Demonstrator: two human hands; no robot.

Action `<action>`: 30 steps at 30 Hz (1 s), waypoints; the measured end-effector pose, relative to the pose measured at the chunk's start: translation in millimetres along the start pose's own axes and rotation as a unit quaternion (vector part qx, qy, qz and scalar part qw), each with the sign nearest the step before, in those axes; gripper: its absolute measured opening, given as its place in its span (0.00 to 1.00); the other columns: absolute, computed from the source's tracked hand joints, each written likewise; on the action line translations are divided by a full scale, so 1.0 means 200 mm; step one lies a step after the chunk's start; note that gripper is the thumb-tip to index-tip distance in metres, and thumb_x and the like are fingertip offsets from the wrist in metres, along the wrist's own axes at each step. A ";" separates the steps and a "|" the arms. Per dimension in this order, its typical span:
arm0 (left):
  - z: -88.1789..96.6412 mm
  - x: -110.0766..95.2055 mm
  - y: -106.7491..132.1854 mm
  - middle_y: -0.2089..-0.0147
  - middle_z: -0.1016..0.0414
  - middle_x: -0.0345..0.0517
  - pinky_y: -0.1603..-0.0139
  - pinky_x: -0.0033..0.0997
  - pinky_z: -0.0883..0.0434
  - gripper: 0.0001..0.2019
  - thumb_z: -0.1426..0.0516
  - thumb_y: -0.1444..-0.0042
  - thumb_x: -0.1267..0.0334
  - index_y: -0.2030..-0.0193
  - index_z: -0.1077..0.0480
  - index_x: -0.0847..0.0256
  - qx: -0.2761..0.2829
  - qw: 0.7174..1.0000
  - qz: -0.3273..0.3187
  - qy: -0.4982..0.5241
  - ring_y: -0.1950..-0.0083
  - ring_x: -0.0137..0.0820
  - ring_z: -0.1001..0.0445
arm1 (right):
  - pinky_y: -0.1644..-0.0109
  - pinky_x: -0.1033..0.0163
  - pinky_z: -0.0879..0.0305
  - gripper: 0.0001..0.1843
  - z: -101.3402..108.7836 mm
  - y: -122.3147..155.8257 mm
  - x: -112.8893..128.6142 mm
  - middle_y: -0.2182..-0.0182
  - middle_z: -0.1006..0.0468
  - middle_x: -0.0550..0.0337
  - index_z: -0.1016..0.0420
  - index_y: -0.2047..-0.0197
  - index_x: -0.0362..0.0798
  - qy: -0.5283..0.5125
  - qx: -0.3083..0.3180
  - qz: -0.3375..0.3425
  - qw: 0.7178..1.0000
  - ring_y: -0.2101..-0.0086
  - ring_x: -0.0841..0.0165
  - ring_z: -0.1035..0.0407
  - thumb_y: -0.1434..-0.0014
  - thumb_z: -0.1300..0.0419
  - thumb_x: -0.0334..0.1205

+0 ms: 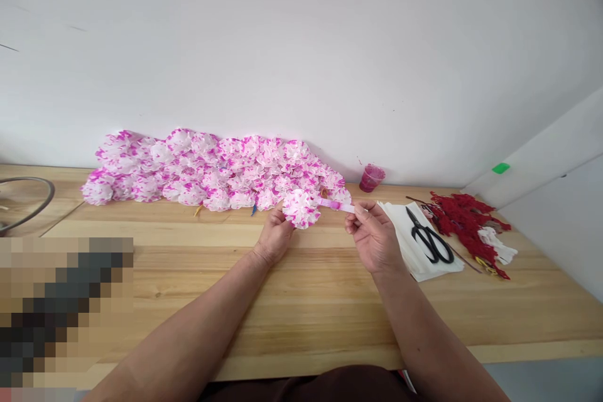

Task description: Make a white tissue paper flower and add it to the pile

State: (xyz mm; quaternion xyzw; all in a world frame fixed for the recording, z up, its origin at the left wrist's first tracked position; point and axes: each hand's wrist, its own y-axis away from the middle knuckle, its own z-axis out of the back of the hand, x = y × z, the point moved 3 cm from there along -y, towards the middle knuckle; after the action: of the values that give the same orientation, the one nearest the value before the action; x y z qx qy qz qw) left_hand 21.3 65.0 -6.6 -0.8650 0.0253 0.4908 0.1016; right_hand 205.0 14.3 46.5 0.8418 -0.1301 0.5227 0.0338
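In my left hand [274,237] I hold a round white paper flower [301,209] with magenta-stained petal edges, from below and behind at its left side. My right hand [374,232] pinches a flat white strip [346,208], stained magenta toward its left end. That end lies at the flower's upper right edge; whether it touches is too small to tell. Behind the hands, a long heap of similar paper flowers [207,169] lies along the wall. A clear plastic cup [372,177] with magenta liquid stands tilted-looking beyond my right hand.
Right of my right hand, black-handled scissors [431,239] lie on a stack of white paper [404,245]. Farther right is a pile of red crinkled material [464,223] with a white piece [498,245]. A dark curved cable [44,191] is at the left. The wooden table [306,301] meets a white wall.
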 end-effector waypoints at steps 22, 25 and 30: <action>0.03 -0.02 -0.01 0.70 0.33 0.38 0.57 0.28 0.35 0.04 0.40 0.46 0.66 0.64 0.31 0.60 0.011 0.981 -0.126 -0.149 0.64 0.30 0.34 | 0.70 0.65 0.41 0.10 -0.02 0.02 0.02 0.76 0.26 0.64 0.23 0.65 0.50 0.063 0.006 0.052 0.997 0.74 0.73 0.34 0.48 0.29 0.43; 0.03 -0.03 -0.01 0.69 0.33 0.39 0.60 0.27 0.37 0.04 0.40 0.47 0.65 0.66 0.32 0.60 0.003 0.977 -0.136 -0.161 0.66 0.29 0.37 | 0.69 0.64 0.41 0.10 -0.02 0.03 0.02 0.75 0.25 0.64 0.24 0.64 0.51 0.076 0.008 0.063 0.995 0.74 0.72 0.34 0.47 0.29 0.44; 0.03 -0.04 -0.01 0.69 0.34 0.39 0.62 0.27 0.38 0.03 0.41 0.49 0.67 0.67 0.32 0.60 -0.008 0.971 -0.139 -0.194 0.66 0.29 0.37 | 0.68 0.63 0.40 0.10 -0.02 0.04 0.02 0.74 0.26 0.64 0.23 0.61 0.52 0.121 0.016 0.095 0.988 0.72 0.70 0.33 0.45 0.30 0.44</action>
State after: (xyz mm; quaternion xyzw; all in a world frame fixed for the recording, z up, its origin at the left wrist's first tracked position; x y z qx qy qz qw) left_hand 12.9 66.8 -1.7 -0.7491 -0.1197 0.6303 0.1650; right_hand 200.7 6.2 50.9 0.7568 -0.1963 0.6233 -0.0146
